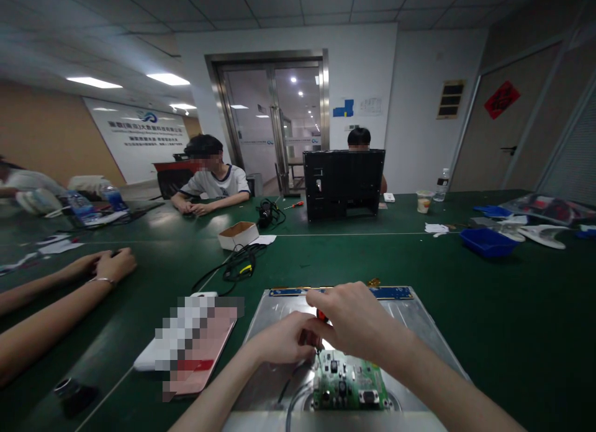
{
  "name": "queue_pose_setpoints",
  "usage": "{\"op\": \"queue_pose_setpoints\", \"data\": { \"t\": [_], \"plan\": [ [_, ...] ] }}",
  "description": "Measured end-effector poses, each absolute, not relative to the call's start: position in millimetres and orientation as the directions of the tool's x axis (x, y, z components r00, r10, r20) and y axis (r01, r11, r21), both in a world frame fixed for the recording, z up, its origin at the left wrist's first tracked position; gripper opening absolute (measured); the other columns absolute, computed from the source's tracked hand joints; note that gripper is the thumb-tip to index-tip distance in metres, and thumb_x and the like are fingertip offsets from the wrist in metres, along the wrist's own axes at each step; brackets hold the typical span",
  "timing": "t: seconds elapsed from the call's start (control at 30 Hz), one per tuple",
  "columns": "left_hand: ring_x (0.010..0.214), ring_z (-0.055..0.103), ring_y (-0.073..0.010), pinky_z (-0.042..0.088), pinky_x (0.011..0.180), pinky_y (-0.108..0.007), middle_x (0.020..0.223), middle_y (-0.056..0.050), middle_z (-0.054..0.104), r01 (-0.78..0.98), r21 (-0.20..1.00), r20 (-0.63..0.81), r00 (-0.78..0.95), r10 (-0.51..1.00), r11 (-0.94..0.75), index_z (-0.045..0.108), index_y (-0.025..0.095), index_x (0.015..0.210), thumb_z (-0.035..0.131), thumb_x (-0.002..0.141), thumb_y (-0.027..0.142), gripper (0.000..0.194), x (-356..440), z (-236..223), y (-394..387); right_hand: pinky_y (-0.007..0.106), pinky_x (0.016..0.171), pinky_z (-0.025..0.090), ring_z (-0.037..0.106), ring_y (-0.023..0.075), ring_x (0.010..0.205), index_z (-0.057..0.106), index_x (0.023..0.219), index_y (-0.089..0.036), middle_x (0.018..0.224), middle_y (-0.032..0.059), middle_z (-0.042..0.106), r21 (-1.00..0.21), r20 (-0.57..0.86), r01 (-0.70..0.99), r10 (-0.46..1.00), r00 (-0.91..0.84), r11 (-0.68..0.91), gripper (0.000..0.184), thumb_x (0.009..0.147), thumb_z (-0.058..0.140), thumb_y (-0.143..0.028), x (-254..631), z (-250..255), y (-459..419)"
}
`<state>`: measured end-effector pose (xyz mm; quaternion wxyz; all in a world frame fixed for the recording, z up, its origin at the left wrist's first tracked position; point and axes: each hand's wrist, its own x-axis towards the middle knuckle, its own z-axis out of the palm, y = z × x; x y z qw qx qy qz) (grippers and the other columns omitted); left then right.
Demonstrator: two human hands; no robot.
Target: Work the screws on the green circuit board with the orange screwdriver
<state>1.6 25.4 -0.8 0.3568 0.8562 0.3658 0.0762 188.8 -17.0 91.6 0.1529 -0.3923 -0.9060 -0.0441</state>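
A screwdriver [321, 316] with a red handle stands nearly upright over a green circuit board [351, 382]. My right hand [356, 314] is closed around its handle from above. My left hand [288, 339] is closed too, its fingertips pinched about the screwdriver's lower part by the board's upper left corner. The tip is mostly hidden by the fingers. Under the board lies a silver metal panel [270, 323], with a narrow blue circuit strip [395, 293] along its far edge. A dark cable [289, 407] runs on the panel left of the board.
Left of the panel lie a white item and a pink phone-like item [205, 357], both blurred, and a black round part [69, 391]. Beyond are black cables [239, 264], an open box [238, 235], a black monitor [344, 184] and a blue tray [488, 241]. Other people sit around the table.
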Motion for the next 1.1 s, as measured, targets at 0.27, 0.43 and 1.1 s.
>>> {"op": "queue_pose_setpoints", "data": {
  "t": [0.27,0.43,1.1],
  "plan": [
    [0.065,0.054,-0.0147,0.041,0.056,-0.022,0.073,0.001,0.061,0.563,0.685,-0.110,0.707,0.698,-0.463,0.061,0.015,0.084,0.058,0.068,0.014,0.016,2.8,-3.3,25.6,0.028,0.049,0.021,0.062,0.0184,0.066,0.053,0.095,-0.021,0.081,0.0017,0.069,-0.084,0.332,0.693,0.676,-0.658,0.716,0.019,0.078,0.058,-0.026,192.9,92.2,-17.8],
    [0.065,0.054,-0.0143,0.042,0.059,-0.022,0.070,0.003,0.058,0.523,0.689,-0.087,0.747,0.659,-0.502,0.060,0.017,0.075,0.056,0.067,0.009,0.012,3.2,2.3,25.1,0.028,0.050,0.021,0.061,0.0184,0.064,0.054,0.088,-0.022,0.075,0.0016,0.068,-0.078,0.310,0.737,0.718,-0.623,0.672,0.019,0.086,0.055,-0.040,191.6,92.6,-17.5],
    [0.062,0.051,-0.0129,0.040,0.056,-0.021,0.068,0.003,0.057,0.546,0.724,-0.115,0.698,0.706,-0.421,0.060,0.016,0.078,0.057,0.064,0.010,0.016,6.6,5.3,21.8,0.028,0.049,0.022,0.059,0.0163,0.062,0.053,0.093,-0.019,0.080,0.0025,0.068,-0.135,0.322,0.713,0.711,-0.625,0.688,0.014,0.080,0.056,-0.024,191.3,94.0,-18.6]
  ]
}}
